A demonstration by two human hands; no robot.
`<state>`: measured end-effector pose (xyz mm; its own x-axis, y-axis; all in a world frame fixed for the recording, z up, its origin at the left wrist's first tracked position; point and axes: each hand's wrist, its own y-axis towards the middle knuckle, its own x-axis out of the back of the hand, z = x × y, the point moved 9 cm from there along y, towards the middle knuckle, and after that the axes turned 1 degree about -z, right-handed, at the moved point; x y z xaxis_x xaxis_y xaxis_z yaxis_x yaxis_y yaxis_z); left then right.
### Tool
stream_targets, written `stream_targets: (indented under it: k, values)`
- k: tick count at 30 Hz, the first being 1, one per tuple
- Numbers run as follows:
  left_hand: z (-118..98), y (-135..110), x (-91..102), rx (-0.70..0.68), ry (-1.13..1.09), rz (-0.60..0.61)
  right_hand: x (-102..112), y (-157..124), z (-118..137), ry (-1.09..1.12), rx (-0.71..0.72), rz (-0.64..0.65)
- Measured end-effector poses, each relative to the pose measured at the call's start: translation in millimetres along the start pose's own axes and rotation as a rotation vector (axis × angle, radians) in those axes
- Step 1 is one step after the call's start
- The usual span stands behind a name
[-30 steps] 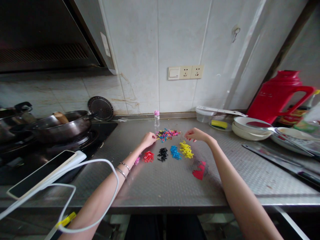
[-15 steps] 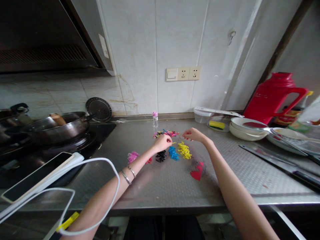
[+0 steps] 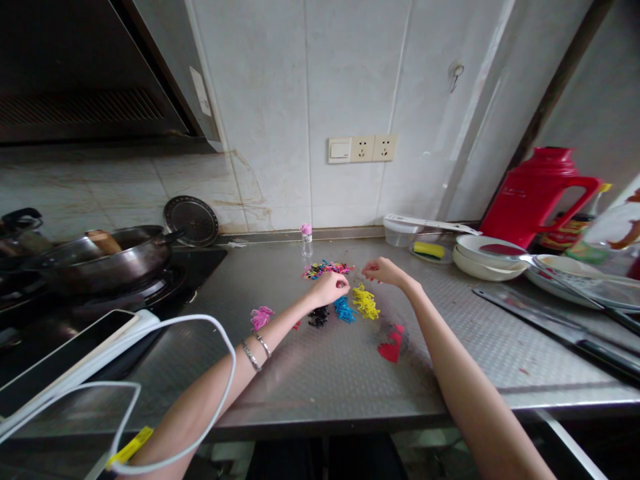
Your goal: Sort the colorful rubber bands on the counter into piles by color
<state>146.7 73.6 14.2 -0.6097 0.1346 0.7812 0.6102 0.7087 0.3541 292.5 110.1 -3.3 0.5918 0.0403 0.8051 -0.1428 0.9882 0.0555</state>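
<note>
My left hand (image 3: pixel 330 288) reaches over the counter with thumb and fingers pinched together; whatever they hold is too small to make out. Just behind it lies a mixed heap of small coloured bands (image 3: pixel 325 269). Under and beside it are sorted piles: black bands (image 3: pixel 319 317), blue bands (image 3: pixel 345 309) and yellow bands (image 3: pixel 367 302). Pink bands (image 3: pixel 261 318) lie to the left, and my forearm mostly covers a red pile (image 3: pixel 297 325). My right hand (image 3: pixel 383 270) hovers behind the yellow pile, its fingers curled inward; their contents cannot be seen.
A clear bottle with a pink cap (image 3: pixel 307 243) stands behind the mixed heap. A torn bag with a red shape (image 3: pixel 393 345) lies nearer me. Bowls (image 3: pixel 490 257), a knife (image 3: pixel 540 323) and a red thermos (image 3: pixel 535 193) are right; a pan (image 3: pixel 110 260) and white cable (image 3: pixel 225 333) left.
The view has turned slightly right. A yellow bit seen by my left fingertips no longer shows. Both hands stay in nearly the same places.
</note>
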Motion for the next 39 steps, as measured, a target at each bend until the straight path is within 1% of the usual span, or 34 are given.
stream_targets:
  k: [2,4,6,9,11,14,16,18,24,28,32,39]
  values:
    - [25,-3,20.7,0.037,-0.02,-0.051,-2,1,0,-0.016,0.002,0.0]
    - [53,-8,40.8,0.101,-0.071,-0.068,-4,3,2,-0.043,0.017,0.005]
    - [84,-16,64.1,0.194,-0.102,-0.12,-5,4,8,-0.078,0.047,-0.002]
    - [124,-33,92.7,0.366,-0.123,-0.201,-7,5,20,-0.126,0.107,-0.059]
    - [143,-45,104.0,0.477,-0.15,-0.244,-11,6,27,-0.152,0.143,-0.098]
    - [160,-60,107.5,0.625,-0.204,-0.254,-24,7,35,-0.188,0.157,-0.104]
    - [164,-64,105.9,0.669,-0.245,-0.246,-34,7,38,-0.212,0.143,-0.089]
    - [166,-66,104.7,0.679,-0.268,-0.241,-41,6,44,-0.241,0.139,-0.081]
    - [165,-66,101.6,0.665,-0.268,-0.221,-50,4,71,-0.289,0.213,-0.116]
    - [160,-63,101.2,0.631,-0.226,-0.215,-59,5,84,-0.359,0.258,-0.103]
    - [154,-61,102.4,0.598,-0.169,-0.216,-64,6,89,-0.434,0.271,-0.102]
    - [156,-61,101.1,0.59,-0.143,-0.216,-63,7,85,-0.484,0.216,-0.118]
